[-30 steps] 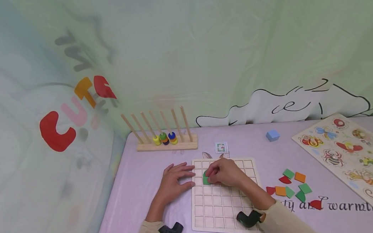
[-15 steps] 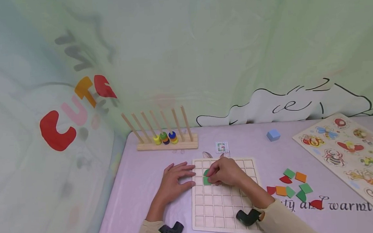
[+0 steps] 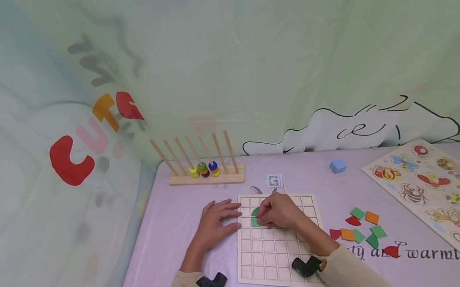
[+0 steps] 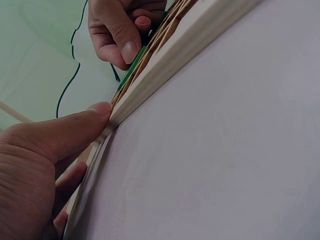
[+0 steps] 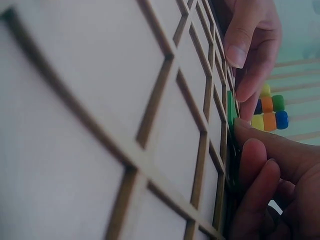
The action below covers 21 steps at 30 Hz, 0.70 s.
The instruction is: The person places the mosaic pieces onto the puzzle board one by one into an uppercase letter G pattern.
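A pale wooden grid board (image 3: 257, 259) lies on the table. In its upper left cells sit a green square tile (image 3: 255, 222) and, just above it, a green piece with a rounded corner (image 3: 255, 212). My right hand (image 3: 280, 211) is over the board, thumb and index fingertips pinching at the green square tile's right edge; its fingers partly cover both pieces. The right wrist view shows the thumb against the thin green edge (image 5: 231, 107). My left hand (image 3: 217, 221) rests at the board's left edge, fingers spread, with the thumb touching the side in the left wrist view.
Several loose red, orange and green tiles (image 3: 347, 235) lie right of the board. A small pattern card (image 3: 274, 181) is behind it. A peg rack (image 3: 227, 178) with coloured beads stands back left. A blue cube (image 3: 337, 166) and an insect puzzle board (image 3: 431, 195) are on the right.
The right fingertips shift very slightly at the green square tile. My left hand stays at the board's edge, and the loose tiles keep their places.
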Motion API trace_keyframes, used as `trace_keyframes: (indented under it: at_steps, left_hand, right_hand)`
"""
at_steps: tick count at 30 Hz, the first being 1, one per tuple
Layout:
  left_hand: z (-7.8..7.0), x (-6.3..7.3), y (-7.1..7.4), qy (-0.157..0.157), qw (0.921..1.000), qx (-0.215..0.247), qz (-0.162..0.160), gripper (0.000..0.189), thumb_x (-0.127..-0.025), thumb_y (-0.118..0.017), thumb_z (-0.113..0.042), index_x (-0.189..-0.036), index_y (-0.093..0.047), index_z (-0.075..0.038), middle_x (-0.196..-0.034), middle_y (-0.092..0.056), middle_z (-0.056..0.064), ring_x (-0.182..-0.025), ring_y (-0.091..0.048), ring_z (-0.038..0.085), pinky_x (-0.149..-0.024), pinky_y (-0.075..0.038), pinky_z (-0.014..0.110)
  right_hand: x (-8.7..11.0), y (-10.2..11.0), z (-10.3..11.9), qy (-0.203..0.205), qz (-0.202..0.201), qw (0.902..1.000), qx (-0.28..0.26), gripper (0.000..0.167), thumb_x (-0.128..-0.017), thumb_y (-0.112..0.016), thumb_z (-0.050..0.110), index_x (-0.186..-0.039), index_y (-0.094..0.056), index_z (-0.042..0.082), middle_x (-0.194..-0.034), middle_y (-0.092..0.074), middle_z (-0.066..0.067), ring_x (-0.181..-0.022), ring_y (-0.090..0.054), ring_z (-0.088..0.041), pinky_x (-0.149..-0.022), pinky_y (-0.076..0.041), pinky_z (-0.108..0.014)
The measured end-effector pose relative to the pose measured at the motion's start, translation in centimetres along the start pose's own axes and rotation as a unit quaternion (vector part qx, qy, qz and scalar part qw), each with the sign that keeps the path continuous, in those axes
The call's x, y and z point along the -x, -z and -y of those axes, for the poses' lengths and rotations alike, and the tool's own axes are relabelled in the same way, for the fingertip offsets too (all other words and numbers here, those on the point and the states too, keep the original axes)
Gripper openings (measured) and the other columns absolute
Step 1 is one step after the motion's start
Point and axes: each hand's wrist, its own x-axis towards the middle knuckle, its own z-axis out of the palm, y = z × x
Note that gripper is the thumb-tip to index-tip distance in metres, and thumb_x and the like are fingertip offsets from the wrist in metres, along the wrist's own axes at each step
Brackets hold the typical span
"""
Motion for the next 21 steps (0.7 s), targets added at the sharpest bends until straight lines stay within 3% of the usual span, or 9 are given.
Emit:
trace_keyframes:
  at_steps: [21]
  left_hand:
    - [0.15, 0.01, -0.12, 0.001, 1.0000, -0.006, -0.003, 0.029, -0.086, -0.082, -0.034, -0.113, -0.078, -0.024, -0.137, -0.067, -0.012, -0.142, -0.050, 0.017, -0.124, -0.020, 0.057]
  right_hand:
    - [0.63, 0.40, 0.33, -0.002, -0.003, 1.0000, 0.007, 0.010, -0.080, -0.085, 0.010, -0.076, -0.075, 0.011, -0.061, -0.067, 0.001, -0.053, -0.061, -0.010, -0.055, -0.047, -0.025]
